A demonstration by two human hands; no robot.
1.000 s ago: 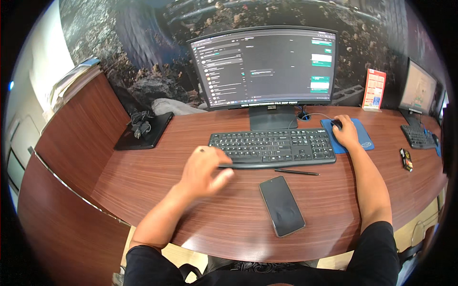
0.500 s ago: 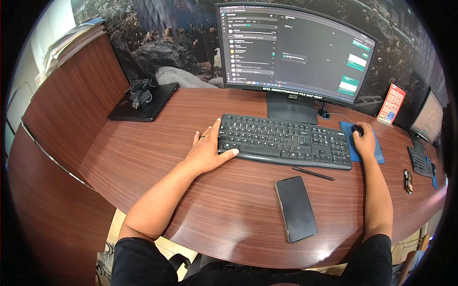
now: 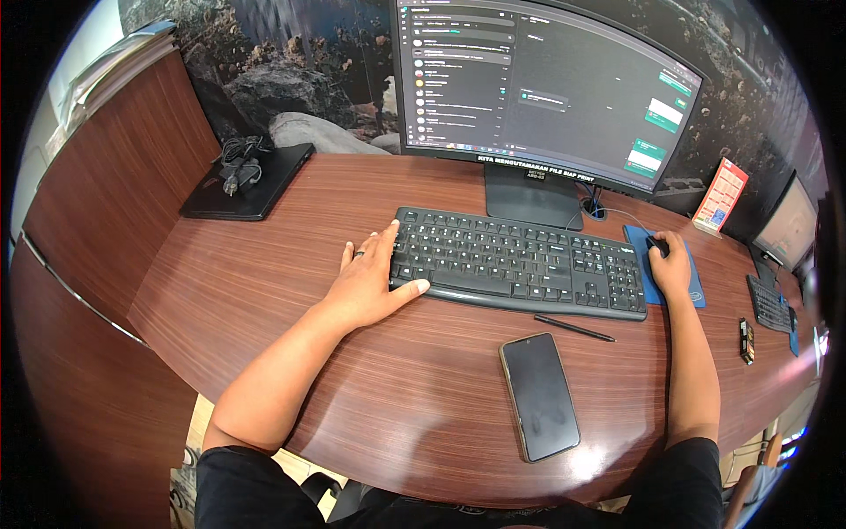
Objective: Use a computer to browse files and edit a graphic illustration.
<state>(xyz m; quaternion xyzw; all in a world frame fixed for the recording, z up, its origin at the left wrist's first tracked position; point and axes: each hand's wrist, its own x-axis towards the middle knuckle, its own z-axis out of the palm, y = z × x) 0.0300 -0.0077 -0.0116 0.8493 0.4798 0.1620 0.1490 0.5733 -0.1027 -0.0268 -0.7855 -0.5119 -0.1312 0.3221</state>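
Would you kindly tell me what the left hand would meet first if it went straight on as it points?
Most likely the keyboard: the left hand is already at its left end, though the view leaves actual contact unsure.

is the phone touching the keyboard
Apart: the head view shows a strip of bare brown desk between the phone's top edge and the keyboard's front edge.

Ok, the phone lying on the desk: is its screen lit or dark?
Dark: the phone's screen faces up, plain grey-black, with no lit icons or picture.
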